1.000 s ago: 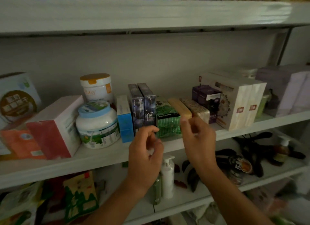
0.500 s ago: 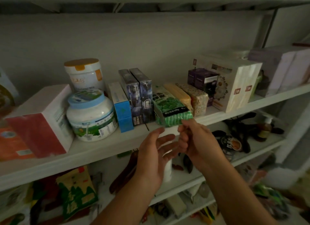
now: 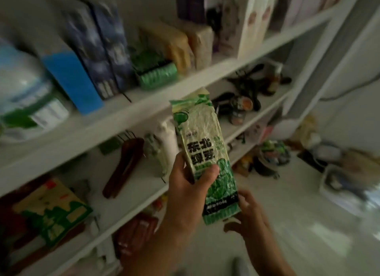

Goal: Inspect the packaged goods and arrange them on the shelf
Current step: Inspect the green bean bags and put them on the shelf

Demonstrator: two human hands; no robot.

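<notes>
Plainly the green-and-white vacuum-packed brick packet with black lettering point(image 3: 197, 129) is off the shelf, held in the air near the camera, in front of the white shelf board point(image 3: 131, 111) and lower than its edge. The left hand point(image 3: 188, 191) grasps it round the middle, thumb across the printed face. The right hand point(image 3: 249, 212) sits at the packet's lower end, fingertips against its right corner; whether it grips or only steadies I cannot tell. The packet's long axis stands nearly upright, its top tipped a little left and far, towards the shelf. A similar green packet point(image 3: 157, 75) lies on that board, up and left of the held one, beside a tan block-shaped packet point(image 3: 170, 43). Shelving it would likely mean lifting it up and far-left, and the left hand, nearer the shelf, looks better placed to lead
</notes>
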